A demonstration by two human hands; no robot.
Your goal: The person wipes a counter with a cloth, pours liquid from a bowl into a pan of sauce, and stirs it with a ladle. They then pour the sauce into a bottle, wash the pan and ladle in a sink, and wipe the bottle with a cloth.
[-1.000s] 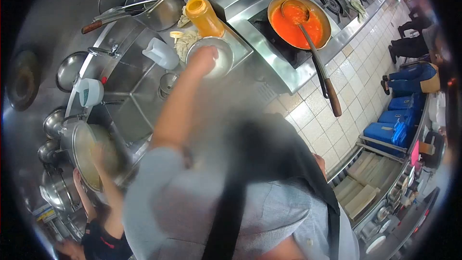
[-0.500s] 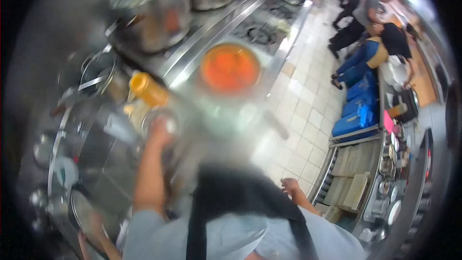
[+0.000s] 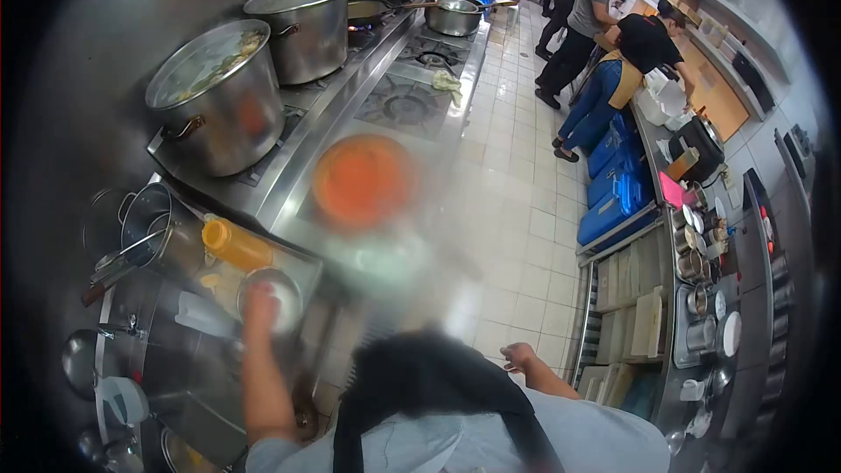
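Note:
My left hand [image 3: 259, 303] is over a round metal container [image 3: 294, 296] of white contents, on the metal counter at left; its fingers are blurred. By the container lies an orange-yellow plastic bottle [image 3: 235, 243] on its side, with a clear plastic container [image 3: 205, 314] nearby. My right hand [image 3: 519, 356] hangs at my right side above the floor, fingers curled in; what they hold, if anything, is hidden. A wide pan of orange-red sauce [image 3: 364, 180] sits on the stove in front of me, partly blurred.
Two tall stockpots [image 3: 219, 101] stand at the back left of the stove [image 3: 405, 107]. A saucepan [image 3: 453, 16] is further along. A tiled aisle [image 3: 504, 175] runs ahead, with blue bins [image 3: 606, 206] on its right and several people [image 3: 587, 17] far up it.
The view has swung, so the stove and pots sit lower and more pots show. My left hand remains at the container. Another person's arms at lower left have gone from view.

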